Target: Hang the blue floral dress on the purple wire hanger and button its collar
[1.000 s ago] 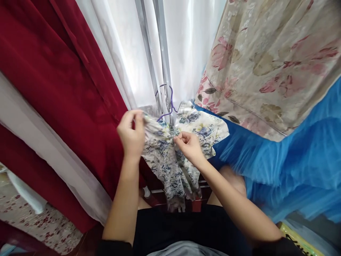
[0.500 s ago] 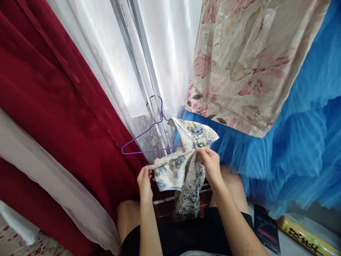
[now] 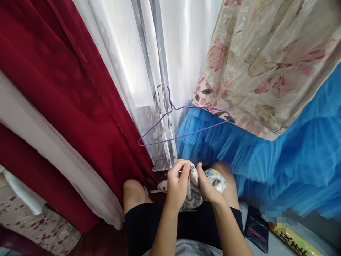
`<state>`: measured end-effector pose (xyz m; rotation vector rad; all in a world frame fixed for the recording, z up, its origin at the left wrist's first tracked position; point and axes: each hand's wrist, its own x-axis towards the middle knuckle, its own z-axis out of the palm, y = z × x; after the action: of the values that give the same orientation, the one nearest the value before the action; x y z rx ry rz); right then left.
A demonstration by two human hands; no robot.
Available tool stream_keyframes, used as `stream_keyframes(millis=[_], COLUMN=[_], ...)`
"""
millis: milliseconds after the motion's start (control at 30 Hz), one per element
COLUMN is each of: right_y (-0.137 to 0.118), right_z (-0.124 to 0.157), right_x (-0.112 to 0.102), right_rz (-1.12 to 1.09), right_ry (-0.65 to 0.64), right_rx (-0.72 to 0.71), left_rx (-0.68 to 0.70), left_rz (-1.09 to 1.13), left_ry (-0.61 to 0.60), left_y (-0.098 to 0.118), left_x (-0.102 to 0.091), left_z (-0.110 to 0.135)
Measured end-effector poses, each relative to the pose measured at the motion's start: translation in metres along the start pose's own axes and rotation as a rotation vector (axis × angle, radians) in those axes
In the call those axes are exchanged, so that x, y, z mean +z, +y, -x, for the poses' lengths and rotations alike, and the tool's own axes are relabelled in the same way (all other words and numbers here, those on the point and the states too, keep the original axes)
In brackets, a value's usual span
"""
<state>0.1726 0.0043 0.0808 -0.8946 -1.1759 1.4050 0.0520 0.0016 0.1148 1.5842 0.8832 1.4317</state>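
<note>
A white garment with a blue and yellow floral print (image 3: 193, 201) is bunched up low above my lap. My left hand (image 3: 176, 183) grips it with the thumb pressed against the fingers. Close beside it, my right hand (image 3: 209, 186) holds the same garment, its thumb pointing up. Part of the cloth sticks out past each hand, and the rest is hidden behind them. A bare purple hanger (image 3: 172, 106) hangs in front of me, hooked at the metal rails.
Upright metal rails (image 3: 162, 71) stand before a white curtain (image 3: 183, 46). Red drapes (image 3: 87, 124) hang on the left. A beige floral cloth (image 3: 261, 71) and blue ruffled tulle (image 3: 266, 160) hang on the right. A phone (image 3: 257, 227) and a yellow packet (image 3: 289, 238) lie at lower right.
The floral garment has come off the hanger and down towards my lap. My hands have moved closer together, gathering the cloth, which was spread between them before.
</note>
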Motion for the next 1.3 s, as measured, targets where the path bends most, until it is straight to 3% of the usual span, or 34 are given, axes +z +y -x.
stream_keyframes(millis=[100, 267, 333, 467, 567, 633, 700, 767, 900, 1067, 1167, 1300], right_y=[0.007, 0.0, -0.013, -0.052, -0.082, -0.097, -0.107, -0.114, -0.114, -0.094, -0.083, -0.076], right_z=[0.009, 0.015, 0.016, 0.018, 0.012, 0.0, -0.019, -0.042, -0.087, -0.115, -0.117, -0.112], right_x=[0.008, -0.005, -0.015, -0.031, -0.035, -0.036, -0.041, -0.05, -0.073, -0.083, -0.076, -0.065], right_rz=[-0.179, -0.112, -0.07, 0.125, 0.355, 0.54, 0.741, 0.889, 0.951, 1.014, 0.998, 1.015], right_ry=[-0.147, -0.501, -0.557, -0.526, -0.472, -0.425, -0.329, -0.221, -0.023, 0.008, 0.037, 0.124], right_rx=[0.108, 0.081, 0.059, 0.078, 0.094, 0.053, -0.081, -0.244, -0.399, -0.406, -0.423, -0.427], left_rx=[-0.114, -0.363, -0.425, -0.327, -0.253, -0.292, -0.329, -0.252, 0.028, 0.1, 0.151, 0.286], left_rz=[-0.117, -0.004, 0.037, -0.177, -0.198, -0.18, -0.247, -0.437, -0.82, -1.126, -1.201, -1.165], left_ry=[-0.084, -0.658, -0.748, -0.592, -0.458, -0.491, -0.585, -0.61, -0.431, -0.282, -0.159, -0.031], left_y=[-0.009, -0.039, -0.05, -0.061, -0.056, -0.051, -0.048, -0.047, -0.048, -0.034, -0.019, 0.005], left_x=[-0.025, -0.069, -0.072, -0.07, -0.084, -0.103, -0.125, -0.147, -0.189, -0.231, -0.241, -0.236], left_z=[-0.003, 0.013, 0.027, 0.046, 0.047, 0.043, 0.036, 0.026, -0.007, -0.066, -0.1, -0.123])
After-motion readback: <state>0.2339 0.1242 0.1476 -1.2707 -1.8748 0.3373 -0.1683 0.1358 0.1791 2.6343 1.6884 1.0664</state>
